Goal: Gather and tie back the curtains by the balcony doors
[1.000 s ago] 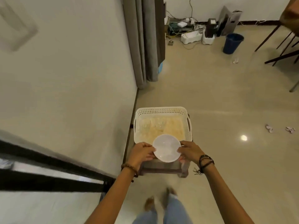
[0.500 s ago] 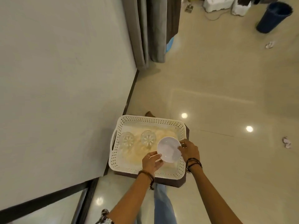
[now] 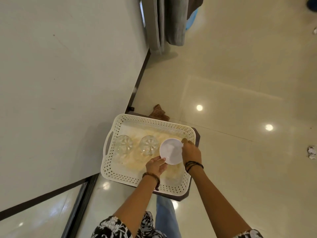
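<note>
Bowl now lower in the basket, view closer than half a second ago.
Both hands, left [image 3: 156, 166] and right [image 3: 190, 152], grip the white bowl [image 3: 171, 151] over the basket [image 3: 109, 166], beside two glasses [image 3: 148, 147]; the curtains [image 3: 169, 19] hang well apart by the wall.

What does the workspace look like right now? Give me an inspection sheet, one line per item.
Surface: glossy tiled floor; dark stool under the basket.
Job's things: grey curtains hang loose, untied, far from the hands.
Clutter: white perforated basket holding two upturned glasses; crumpled paper on the floor.
Hands: left hand and right hand both hold a white bowl over the basket.
Cables: nothing seen.
Surroundings: plain wall at left.
</note>
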